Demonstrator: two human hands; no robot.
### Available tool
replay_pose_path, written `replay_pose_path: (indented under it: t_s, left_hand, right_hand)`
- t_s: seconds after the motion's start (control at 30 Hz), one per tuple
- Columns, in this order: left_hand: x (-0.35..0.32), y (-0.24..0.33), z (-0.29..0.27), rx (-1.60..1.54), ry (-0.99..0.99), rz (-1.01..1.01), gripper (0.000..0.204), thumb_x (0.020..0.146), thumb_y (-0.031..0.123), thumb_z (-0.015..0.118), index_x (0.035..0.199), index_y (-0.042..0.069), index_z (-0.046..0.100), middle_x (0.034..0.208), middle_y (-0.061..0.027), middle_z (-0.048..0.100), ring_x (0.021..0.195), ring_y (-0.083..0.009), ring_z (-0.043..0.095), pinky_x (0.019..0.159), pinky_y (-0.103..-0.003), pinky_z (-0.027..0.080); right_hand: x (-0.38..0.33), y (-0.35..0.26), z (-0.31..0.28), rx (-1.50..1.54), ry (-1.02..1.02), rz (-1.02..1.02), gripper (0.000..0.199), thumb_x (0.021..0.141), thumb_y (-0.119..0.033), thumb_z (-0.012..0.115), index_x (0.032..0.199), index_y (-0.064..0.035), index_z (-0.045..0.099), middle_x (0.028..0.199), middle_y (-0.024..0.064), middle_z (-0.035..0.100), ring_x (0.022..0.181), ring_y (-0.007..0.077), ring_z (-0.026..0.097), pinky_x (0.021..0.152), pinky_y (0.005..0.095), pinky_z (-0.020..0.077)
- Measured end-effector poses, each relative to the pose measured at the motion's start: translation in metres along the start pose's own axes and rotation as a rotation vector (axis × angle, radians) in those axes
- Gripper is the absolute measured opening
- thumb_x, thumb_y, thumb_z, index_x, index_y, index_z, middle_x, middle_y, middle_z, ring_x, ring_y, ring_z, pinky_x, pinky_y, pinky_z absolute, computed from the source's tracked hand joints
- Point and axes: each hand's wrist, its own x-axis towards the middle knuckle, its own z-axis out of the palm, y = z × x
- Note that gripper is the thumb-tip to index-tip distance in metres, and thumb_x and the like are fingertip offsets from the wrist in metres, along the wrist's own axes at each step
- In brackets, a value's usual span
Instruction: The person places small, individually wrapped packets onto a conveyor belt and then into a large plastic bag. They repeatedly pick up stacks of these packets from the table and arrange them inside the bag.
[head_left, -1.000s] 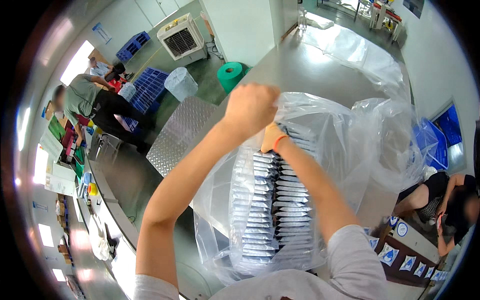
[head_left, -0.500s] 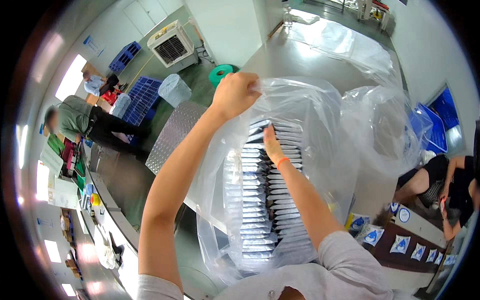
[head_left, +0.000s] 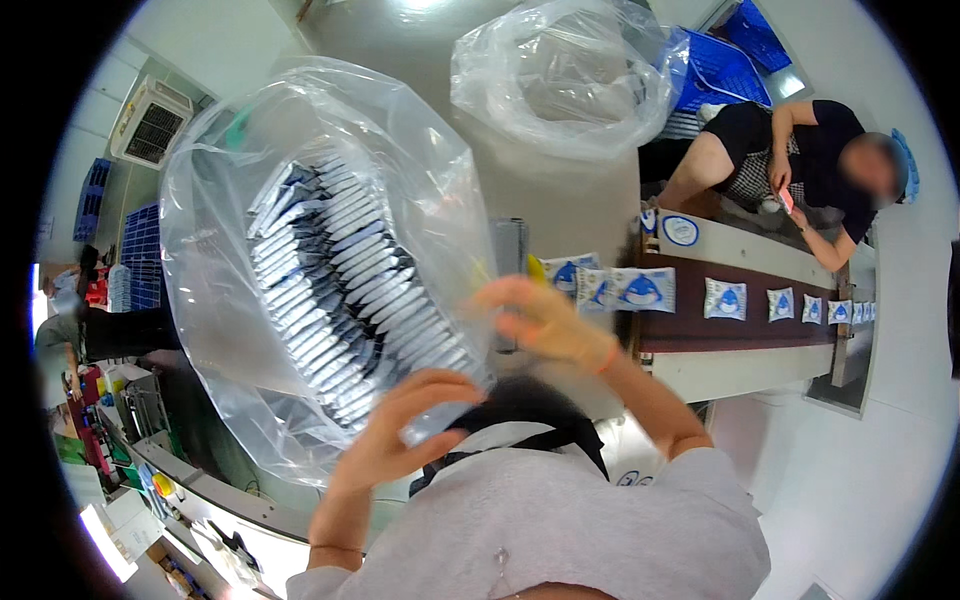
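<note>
A large clear plastic bag [head_left: 440,160] stands wide-mouthed at the left of the table. Inside it, small silvery-white packets [head_left: 360,230] are stacked on edge in two long rows. My left hand [head_left: 410,425] is at the bag's near edge, thumb and fingers apart, with nothing seen in it. My right hand [head_left: 545,320], smeared by motion, reaches out right of the bag with its fingers spread. Nearest to it are white packets with a blue print [head_left: 640,290], lying overlapped at the end of a dark brown conveyor belt [head_left: 690,330].
More printed packets [head_left: 726,299] lie in a line along the belt. Another person [head_left: 780,170] sits beyond it, holding a small red-edged object. A second clear bag [head_left: 560,80] and a blue crate [head_left: 720,75] are at the far side. Another person stands at far left.
My view has turned right toward the belt. My left hand has let go of the bag's rim and come down near. My right hand has left the packets inside and moved right, outside the bag.
</note>
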Motion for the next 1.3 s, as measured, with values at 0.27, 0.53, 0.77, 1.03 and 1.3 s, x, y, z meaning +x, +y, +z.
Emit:
replay_pose_path:
  t_s: [0.27,0.53,0.77,1.03,1.3]
  left_hand:
    - [0.158,-0.287,0.263,-0.915,0.108,-0.911,0.043,0.092,0.034,0.066,0.123,0.005,0.056,0.117,-0.0044,0.06,0.102,-0.0142,0.056,0.09,-0.031,0.045]
    - [0.203,-0.255,0.274,-1.584,0.683,-0.541,0.052,0.083,0.05,0.073,0.118,0.016,0.057,0.111,-0.0029,0.058,0.107,-0.0158,0.051,0.085,-0.033,0.037]
    - [0.239,-0.242,0.244,-1.415,0.818,-0.495,0.057,0.079,0.048,0.076,0.123,0.018,0.054,0.122,-0.0028,0.058,0.112,-0.017,0.054,0.085,-0.037,0.046]
    - [0.204,-0.115,0.201,-1.024,0.807,-0.021,0.092,0.086,0.024,0.074,0.152,0.013,0.011,0.143,-0.0072,0.039,0.132,-0.0225,0.04,0.106,-0.037,0.037]
    - [0.058,-0.062,0.065,-0.089,0.61,0.281,0.071,0.1,0.044,0.044,0.151,-0.001,0.024,0.157,-0.0176,0.027,0.14,-0.0296,0.032,0.112,-0.039,0.028]
  right_hand:
    - [-0.061,0.135,-0.204,-0.502,-0.644,0.734,0.062,0.075,-0.033,0.072,0.127,-0.0031,0.057,0.124,0.0196,0.061,0.114,0.0273,0.059,0.096,0.0327,0.0459]
    - [-0.061,0.105,-0.103,-0.709,-0.721,0.719,0.09,0.055,-0.052,0.077,0.126,0.0001,0.055,0.129,0.0273,0.052,0.115,0.0392,0.056,0.096,0.0439,0.0459]
    - [-0.036,0.148,-0.124,-0.428,-0.597,0.842,0.099,0.056,-0.04,0.078,0.138,0.0028,0.042,0.127,0.0297,0.054,0.121,0.0419,0.053,0.1,0.0439,0.0432]
    - [-0.043,0.038,-0.111,-0.038,0.143,0.308,0.087,0.068,-0.037,0.081,0.136,-0.0002,0.041,0.129,0.0206,0.055,0.116,0.031,0.058,0.093,0.0379,0.0497]
    - [0.0,0.022,-0.033,0.804,0.143,0.35,0.052,0.075,-0.012,0.068,0.124,-0.0079,0.052,0.098,0.0019,0.06,0.084,0.014,0.058,0.072,0.029,0.0487]
